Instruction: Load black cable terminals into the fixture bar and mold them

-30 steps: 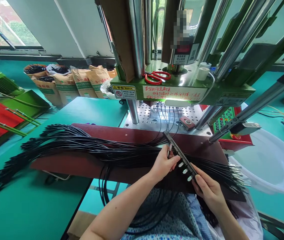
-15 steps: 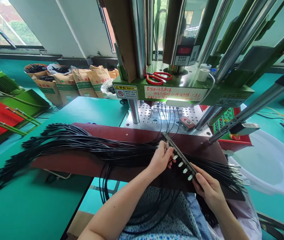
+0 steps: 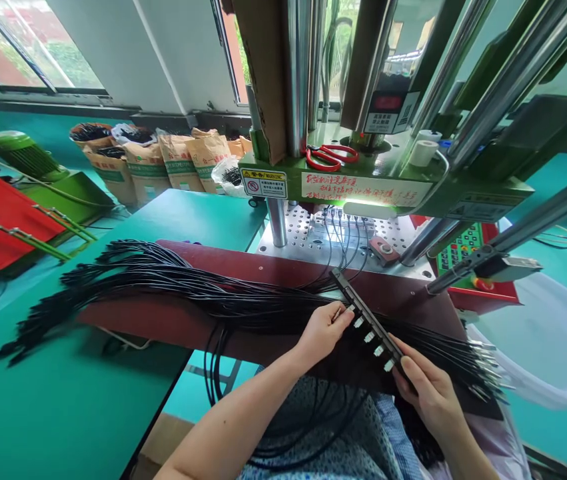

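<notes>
My right hand (image 3: 428,387) is closed around the lower right end of a dark narrow bar (image 3: 370,320), which lies tilted across my view. Several small silvery connectors (image 3: 378,351) stick out in a row along its near edge. My left hand (image 3: 324,332) is at the bar's upper half, thumb and forefinger pinched on a small metal connector (image 3: 336,315) that the fingers partly cover. Beneath both hands a thick bundle of black cables (image 3: 223,297) runs across a dark red board (image 3: 138,323), its silvery tips (image 3: 486,367) at the right end.
Behind the board stands a green press (image 3: 273,150) with a perforated metal plate (image 3: 296,230), thin cables and red-handled scissors (image 3: 330,158) on top. A button panel (image 3: 463,250) and a white tub (image 3: 553,340) are at right. Paper sacks (image 3: 148,163) line the wall.
The view has shifted, so the scene sits further right. My left fingers have drawn back slightly from the bar, and one more connector shows beside them. My right hand keeps its hold.
</notes>
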### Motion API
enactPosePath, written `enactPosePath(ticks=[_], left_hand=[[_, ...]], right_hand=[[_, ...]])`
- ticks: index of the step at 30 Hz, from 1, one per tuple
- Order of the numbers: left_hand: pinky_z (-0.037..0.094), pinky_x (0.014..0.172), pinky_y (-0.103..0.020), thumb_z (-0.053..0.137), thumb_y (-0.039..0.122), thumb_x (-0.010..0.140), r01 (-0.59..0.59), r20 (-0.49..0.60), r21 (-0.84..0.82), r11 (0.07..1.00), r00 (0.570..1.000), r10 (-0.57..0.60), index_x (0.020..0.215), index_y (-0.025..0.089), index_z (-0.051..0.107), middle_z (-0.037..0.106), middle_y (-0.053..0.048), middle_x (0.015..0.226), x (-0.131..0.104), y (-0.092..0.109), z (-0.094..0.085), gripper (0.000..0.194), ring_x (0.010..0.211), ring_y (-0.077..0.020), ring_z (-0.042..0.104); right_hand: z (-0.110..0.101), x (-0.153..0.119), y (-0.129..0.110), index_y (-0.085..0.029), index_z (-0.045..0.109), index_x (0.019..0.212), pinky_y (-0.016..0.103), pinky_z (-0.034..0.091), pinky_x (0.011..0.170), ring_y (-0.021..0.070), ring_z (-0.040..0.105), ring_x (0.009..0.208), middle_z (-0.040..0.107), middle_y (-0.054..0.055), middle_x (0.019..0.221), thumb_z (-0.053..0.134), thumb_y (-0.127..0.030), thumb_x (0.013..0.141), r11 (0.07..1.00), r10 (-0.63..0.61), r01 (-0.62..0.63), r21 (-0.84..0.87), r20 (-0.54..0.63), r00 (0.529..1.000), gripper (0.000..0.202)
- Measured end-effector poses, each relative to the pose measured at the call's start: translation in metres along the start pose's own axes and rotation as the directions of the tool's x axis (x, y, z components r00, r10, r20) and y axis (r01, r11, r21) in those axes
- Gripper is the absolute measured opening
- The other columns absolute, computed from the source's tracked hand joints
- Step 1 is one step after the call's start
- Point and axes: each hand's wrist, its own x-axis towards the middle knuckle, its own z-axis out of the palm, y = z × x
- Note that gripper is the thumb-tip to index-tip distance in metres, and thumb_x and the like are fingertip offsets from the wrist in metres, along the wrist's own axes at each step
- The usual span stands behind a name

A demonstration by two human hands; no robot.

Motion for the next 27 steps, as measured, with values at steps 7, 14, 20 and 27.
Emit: enactPosePath(ticks=[7, 14, 20, 27], left_hand=[[0.018, 0.044, -0.021, 0.05, 0.044, 0.078, 0.08, 0.008, -0.084, 0.993, 0.997, -0.08, 0.058, 0.017, 0.042, 0.03, 0.008, 0.043, 0.003, 0.005, -0.002, 0.034, 0.041, -0.0051, 0.024], [0.018, 0.041, -0.019, 0.052, 0.047, 0.075, 0.065, -0.077, -0.155, 0.986, 0.994, -0.078, 0.062, 0.018, 0.04, 0.033, 0.008, 0.05, 0.005, 0.013, -0.008, 0.034, 0.043, -0.0046, 0.026], [0.005, 0.035, -0.018, 0.038, 0.038, 0.077, 0.22, -0.015, -0.557, 0.801, 0.961, -0.274, 0.062, 0.021, 0.022, 0.02, 0.01, 0.047, 0.0, 0.022, -0.026, 0.028, 0.034, -0.0035, 0.012], [0.021, 0.035, -0.015, 0.062, 0.043, 0.071, 0.16, 0.017, -0.549, 0.82, 0.983, -0.18, 0.078, 0.02, 0.041, 0.038, 0.01, 0.052, -0.004, 0.011, -0.024, 0.032, 0.037, -0.003, 0.035]], right_hand=[[0.005, -0.002, -0.003, -0.022, 0.064, 0.112, 0.016, 0.037, 0.04, 0.0064, 0.042, 0.048, 0.058, 0.001, 0.067, 0.069, -0.048, 0.069, 0.988, -0.071, 0.077, -0.136, 0.043, 0.997, 0.05], [0.013, -0.007, -0.006, -0.024, 0.068, 0.104, 0.015, 0.043, 0.045, 0.0071, 0.047, 0.052, 0.062, 0.002, 0.077, 0.071, -0.047, 0.066, 0.991, -0.079, 0.076, -0.109, -0.023, 0.997, 0.044], [0.001, -0.001, -0.006, -0.027, 0.069, 0.101, 0.014, 0.047, 0.052, 0.0059, 0.05, 0.053, 0.063, 0.0, 0.074, 0.076, -0.041, 0.064, 0.998, 0.029, -0.027, 0.052, -0.038, 0.999, 0.041], [0.001, 0.0, -0.005, -0.026, 0.071, 0.098, 0.016, 0.048, 0.052, 0.0082, 0.053, 0.057, 0.068, 0.004, 0.087, 0.076, -0.04, 0.064, 1.0, 0.012, -0.012, 0.01, 0.007, 1.0, 0.037]])
